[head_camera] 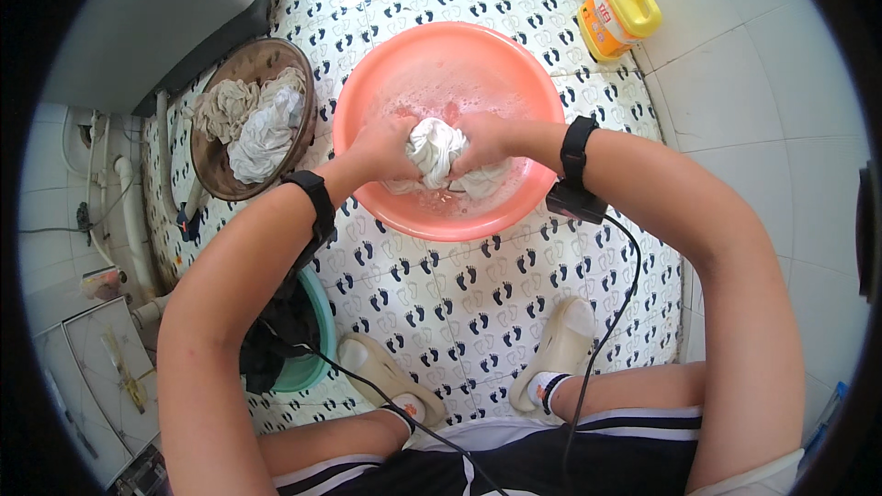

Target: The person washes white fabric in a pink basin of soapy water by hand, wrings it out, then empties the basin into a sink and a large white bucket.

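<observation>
A pink plastic basin with foamy water stands on the tiled floor in front of me. In it, my left hand grips the left side of a bunched white cloth. From the right, my right hand is closed on the same cloth, close to the left one. The gathered part is held up between both hands, and a looser part of the cloth spreads in the water below. Black straps with cables sit on both wrists. The fingertips are partly hidden by the folds.
At the left, a brown translucent basin holds crumpled white and beige cloths. A green tub with dark fabric stands below my left forearm. A yellow pump bottle is near the right wall. Pipes run along the left.
</observation>
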`<state>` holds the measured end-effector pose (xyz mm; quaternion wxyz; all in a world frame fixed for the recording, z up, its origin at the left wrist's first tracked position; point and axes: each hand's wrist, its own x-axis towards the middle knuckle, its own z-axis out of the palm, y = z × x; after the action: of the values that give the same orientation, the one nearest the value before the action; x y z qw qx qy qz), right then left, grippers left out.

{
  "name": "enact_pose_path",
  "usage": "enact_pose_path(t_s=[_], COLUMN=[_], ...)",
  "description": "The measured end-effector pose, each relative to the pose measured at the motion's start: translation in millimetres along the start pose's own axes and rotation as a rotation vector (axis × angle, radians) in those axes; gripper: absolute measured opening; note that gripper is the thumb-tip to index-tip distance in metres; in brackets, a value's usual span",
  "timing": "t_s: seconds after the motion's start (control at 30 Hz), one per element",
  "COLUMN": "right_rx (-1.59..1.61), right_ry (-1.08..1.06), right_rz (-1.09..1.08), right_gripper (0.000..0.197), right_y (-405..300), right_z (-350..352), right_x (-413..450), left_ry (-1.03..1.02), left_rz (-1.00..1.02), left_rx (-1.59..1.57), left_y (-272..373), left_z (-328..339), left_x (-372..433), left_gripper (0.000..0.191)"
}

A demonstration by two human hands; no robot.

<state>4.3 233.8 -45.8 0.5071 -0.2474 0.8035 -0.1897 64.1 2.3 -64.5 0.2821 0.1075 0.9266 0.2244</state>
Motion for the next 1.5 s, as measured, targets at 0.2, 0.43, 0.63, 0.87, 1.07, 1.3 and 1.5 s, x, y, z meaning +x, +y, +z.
enact_pose_path(t_s=[0.2,0.43,0.63,0.87,1.07,1.3,1.5], right_rx=[-0.198,-0.472,-0.399,-0.421,-0.431,-0.382,-0.382], right_ry=[0.488,0.666,0.573,0.638,0.454,0.358,0.650], right_rz=[-0.244,-0.530,-0.498,-0.234,-0.138,-0.199,-0.282], right_gripper=[0.075,0.059,0.068,0.130,0.140,0.074,0.055], right_y=[-9,20,30,39,13,35,14], right_z=[4,30,37,38,58,67,58], right_x=[-42,-44,-52,-39,-18,12,11], left_ry=[0.348,0.223,0.018,0.216,0.032,-0.100,-0.068], left_rz=[0.202,0.403,0.193,0.081,0.055,-0.014,-0.041], left_rx=[0.038,0.321,0.166,0.198,0.021,-0.091,-0.014], left_y=[15,20,27,10,14,43,19], left_z=[-10,-4,7,33,50,50,63], left_x=[-21,-31,-39,-21,-12,4,16], left_gripper=[0.097,0.073,0.077,0.134,0.144,0.092,0.080])
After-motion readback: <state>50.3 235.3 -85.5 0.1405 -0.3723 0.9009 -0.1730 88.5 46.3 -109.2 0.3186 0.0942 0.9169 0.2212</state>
